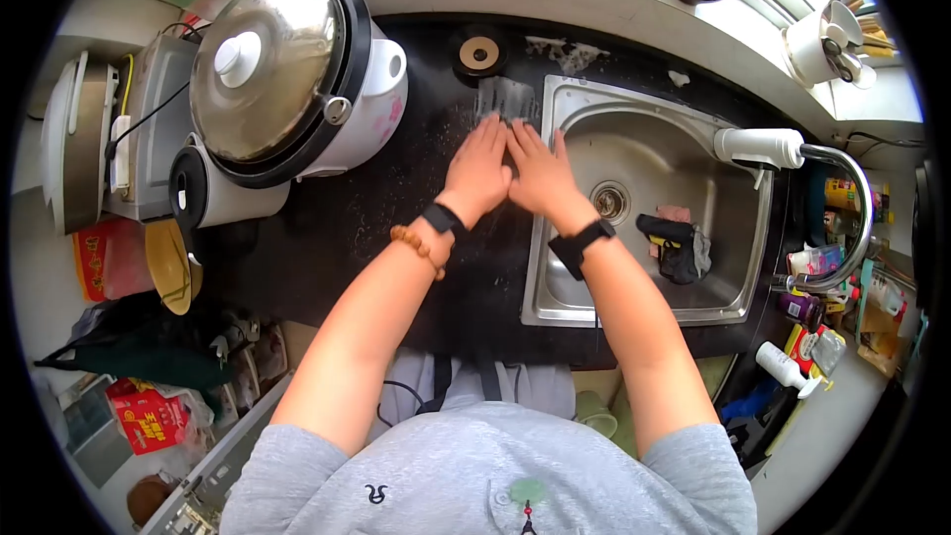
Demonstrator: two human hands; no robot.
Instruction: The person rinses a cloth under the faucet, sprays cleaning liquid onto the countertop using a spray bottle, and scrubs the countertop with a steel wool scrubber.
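Observation:
Both hands are stretched forward over the dark countertop, side by side, left of the sink. My left hand (479, 166) lies palm down, its fingers straight and pointing at a translucent, greyish flat piece (506, 99). My right hand (540, 170) mirrors it, fingers extended, its fingertips at the near edge of the same piece. The thumbs are close together. Whether the fingertips press on the piece or only touch its edge, I cannot tell. Just behind stands a round dark object with a beige ring (478, 54). White residue (570, 53) lies near the counter's back edge.
A steel sink (535, 277) with dark and pink cloths (678, 248) and a curved faucet (860, 198) is at the right. A large lidded cooker (272, 69) and a smaller white appliance (243, 200) stand left. Bottles and packets crowd the far right.

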